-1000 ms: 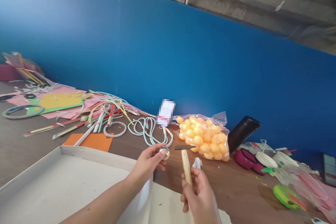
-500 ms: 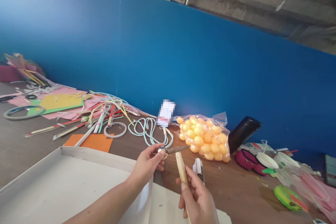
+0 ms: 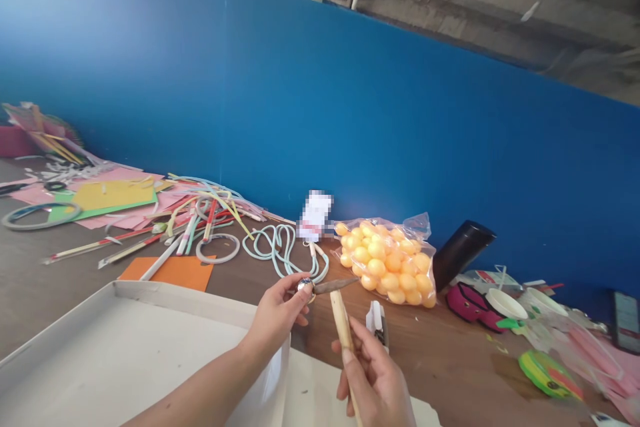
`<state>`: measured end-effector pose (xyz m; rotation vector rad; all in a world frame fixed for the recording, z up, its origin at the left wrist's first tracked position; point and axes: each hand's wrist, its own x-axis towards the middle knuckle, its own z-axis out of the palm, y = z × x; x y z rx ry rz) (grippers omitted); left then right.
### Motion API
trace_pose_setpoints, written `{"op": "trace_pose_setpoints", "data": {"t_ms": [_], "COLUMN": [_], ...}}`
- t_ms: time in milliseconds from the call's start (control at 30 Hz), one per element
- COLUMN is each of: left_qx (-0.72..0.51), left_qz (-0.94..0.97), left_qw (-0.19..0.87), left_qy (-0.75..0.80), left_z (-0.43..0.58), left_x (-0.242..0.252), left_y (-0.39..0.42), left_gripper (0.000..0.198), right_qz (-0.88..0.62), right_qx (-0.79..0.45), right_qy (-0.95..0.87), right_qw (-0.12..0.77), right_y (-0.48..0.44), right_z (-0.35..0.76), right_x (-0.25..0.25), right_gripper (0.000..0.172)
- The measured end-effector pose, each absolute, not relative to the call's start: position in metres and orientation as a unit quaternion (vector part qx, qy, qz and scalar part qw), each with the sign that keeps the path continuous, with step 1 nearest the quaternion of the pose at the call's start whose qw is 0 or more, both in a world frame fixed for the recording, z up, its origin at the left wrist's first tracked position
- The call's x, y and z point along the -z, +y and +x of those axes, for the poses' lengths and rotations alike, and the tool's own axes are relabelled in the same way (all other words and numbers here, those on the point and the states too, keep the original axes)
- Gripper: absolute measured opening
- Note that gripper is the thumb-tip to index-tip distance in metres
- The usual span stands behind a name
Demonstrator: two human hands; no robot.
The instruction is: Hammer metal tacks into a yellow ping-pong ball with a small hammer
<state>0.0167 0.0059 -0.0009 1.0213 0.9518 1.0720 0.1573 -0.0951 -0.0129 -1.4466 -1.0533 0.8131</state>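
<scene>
Fingers (image 3: 290,283) of the left hand (image 3: 278,310) are bent almost together, with a small round metal ball (image 3: 305,287) pinched between thumb and fingertips; those of the right hand (image 3: 373,373) are curled around a wooden handle, leaving no wide gap. Behind everything stands a blue partition (image 3: 325,113), and before it the brown table (image 3: 445,360) carries the materials. White tray (image 3: 150,353) lies at the near left, under the left forearm, perhaps so that its flat space is within easy reach. Farther back, a transparent bag of orange balls (image 3: 387,263) rests against the partition side, probably put there to leave room for the hands. The hammer (image 3: 343,320) is held by the middle of its handle, nearly upright, I think because a short grip gives fine control. Its dark, narrow head points away to the right, while the other end comes to the metal ball; whether they touch, I cannot tell. This ball is in front of the coiled pale-blue cord (image 3: 280,247), raised above the table. It looks silver and very shiny, with a slightly golden lower edge; the fingers hide part of it.
</scene>
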Motion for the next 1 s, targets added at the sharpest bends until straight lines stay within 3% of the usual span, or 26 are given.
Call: {"op": "trace_pose_setpoints", "data": {"t_ms": [1000], "left_qx": [-0.464], "left_qz": [0.482], "left_qw": [0.616], "left_qy": [0.416], "left_z": [0.015], "left_x": [-0.0083], "left_y": [-0.0015], "left_gripper": [0.046], "right_qz": [-0.593], "right_qx": [-0.373], "right_qy": [-0.414], "right_qw": [0.582], "right_y": [-0.0953], "right_z": [0.154], "right_x": [0.0052], "right_gripper": [0.059]}}
